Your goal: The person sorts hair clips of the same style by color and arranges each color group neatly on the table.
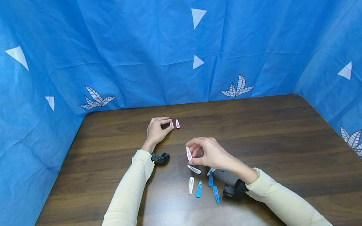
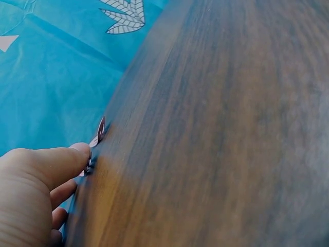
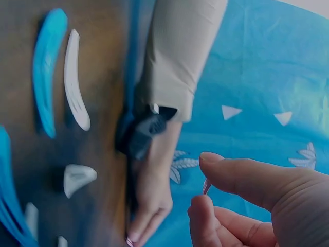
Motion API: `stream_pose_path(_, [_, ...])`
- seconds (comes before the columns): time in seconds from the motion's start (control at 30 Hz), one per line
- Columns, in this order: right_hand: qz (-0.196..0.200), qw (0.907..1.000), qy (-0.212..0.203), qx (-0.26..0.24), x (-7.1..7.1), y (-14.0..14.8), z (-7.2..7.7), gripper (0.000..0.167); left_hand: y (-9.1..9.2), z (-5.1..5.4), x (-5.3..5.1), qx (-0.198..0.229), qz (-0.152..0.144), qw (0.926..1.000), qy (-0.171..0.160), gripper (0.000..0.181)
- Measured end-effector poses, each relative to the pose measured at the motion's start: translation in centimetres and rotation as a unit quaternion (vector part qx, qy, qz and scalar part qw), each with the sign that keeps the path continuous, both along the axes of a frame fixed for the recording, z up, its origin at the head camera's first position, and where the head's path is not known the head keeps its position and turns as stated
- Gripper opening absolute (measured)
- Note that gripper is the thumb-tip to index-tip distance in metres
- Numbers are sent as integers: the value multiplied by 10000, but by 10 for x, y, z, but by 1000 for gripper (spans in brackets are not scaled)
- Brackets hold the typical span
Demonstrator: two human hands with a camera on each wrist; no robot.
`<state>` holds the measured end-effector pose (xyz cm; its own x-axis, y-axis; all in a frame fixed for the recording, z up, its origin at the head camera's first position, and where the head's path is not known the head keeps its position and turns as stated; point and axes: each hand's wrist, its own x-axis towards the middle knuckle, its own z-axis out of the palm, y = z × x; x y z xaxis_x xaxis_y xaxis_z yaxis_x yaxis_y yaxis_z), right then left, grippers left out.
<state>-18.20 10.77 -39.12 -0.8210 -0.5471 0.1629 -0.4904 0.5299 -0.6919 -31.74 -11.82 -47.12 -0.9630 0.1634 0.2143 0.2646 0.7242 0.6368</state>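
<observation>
- Above the brown wood-grain surface [image 1: 270, 129], a person's right hand [image 1: 210, 152] is pinching a pink, teardrop-shaped, metal-looking hair clip [image 1: 189, 153] between thumb and fingers.
- Toward ten o'clock, the left hand [image 1: 157, 130] is pinching a second pink clip [image 1: 171, 124]; a third pink clip [image 1: 177, 124] is lying just beside it at three o'clock.
- Judging by its looks, the right-hand clip is likely to be handling as light, stiff and a little slippery, its long edges offering the best hold.
- Its long axis is running from eleven to five, narrow tip pointing toward eleven; the third's tip is pointing toward twelve.
- Slender white clips [image 1: 191, 185] and glossy blue clips [image 1: 216, 194] are lying toward five and six.
</observation>
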Motion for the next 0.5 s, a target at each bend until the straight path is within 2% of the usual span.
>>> stream_pose_path(0.17, [-202,9997,80,-93,-14,3,11,46,0,0,-1,29,-18,10000,32,39])
stream_pose_path(0.3, [-359,9991,68,-203,-31,3,15,46,-1,0,-1,32,-20,10000,-3,40])
stream_pose_path(0.5, [-520,9950,-327,-784,-64,2,16,47,-1,0,0,69,-16,10000,-8,39])
